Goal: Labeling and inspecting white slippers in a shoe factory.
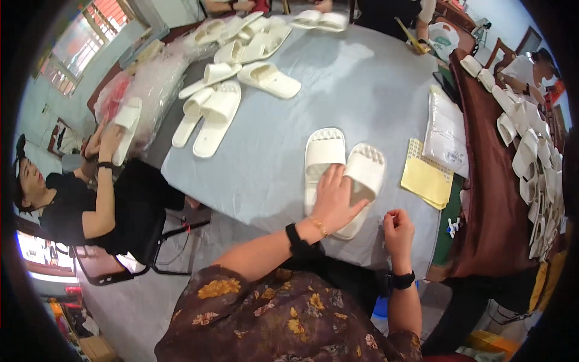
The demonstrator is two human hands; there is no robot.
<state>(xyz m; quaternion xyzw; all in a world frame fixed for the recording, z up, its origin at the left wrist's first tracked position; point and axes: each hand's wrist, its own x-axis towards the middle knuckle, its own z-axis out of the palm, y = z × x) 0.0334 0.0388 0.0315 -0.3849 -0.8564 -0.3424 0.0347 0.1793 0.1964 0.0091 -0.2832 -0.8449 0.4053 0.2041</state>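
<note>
Flat-palmed, the left hand [333,202] presses the paired white slippers [341,172] together, right hand [398,229] loosely fisted and empty beside them, likely aligning before bagging.

Left hand [333,202] flat, fingers spread, right hand [398,230] fisted

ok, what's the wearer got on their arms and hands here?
Both forearms are bare. The left hand has a black band on the wrist and a thin gold bracelet nearer the hand. The right hand has a black band on its wrist. Dark floral fabric with yellow flowers covers the body below.
</note>
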